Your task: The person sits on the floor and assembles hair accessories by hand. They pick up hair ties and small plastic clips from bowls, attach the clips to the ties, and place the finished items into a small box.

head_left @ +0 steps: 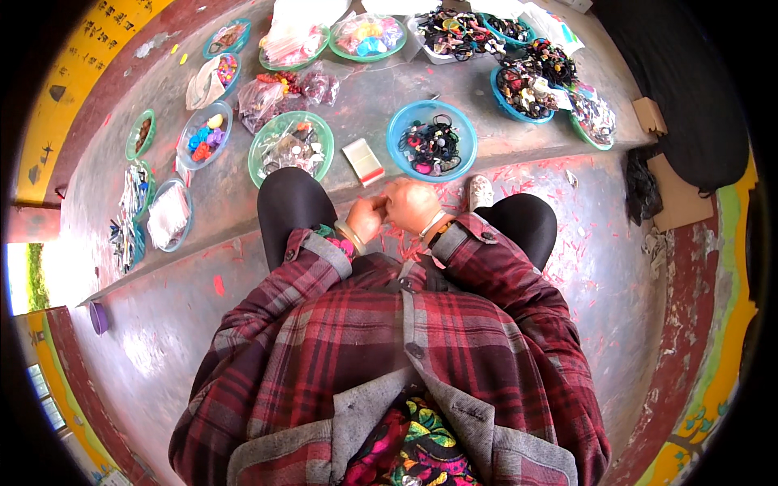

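My left hand and my right hand meet between my knees, their fingers closed and touching. Whatever they pinch is hidden or too small to make out. Just beyond them stands a small white open box with a red front edge. To its right is a blue plastic basket with black hair ties and small coloured pieces in it. On the left sits a green basket holding clear bags and small light-coloured pieces, close to my left knee.
Several more baskets of trinkets line the raised concrete step, among them a blue basket of pieces at the far right. Bagged red items lie behind the green basket. Red scraps litter the floor. A cardboard piece lies at the right.
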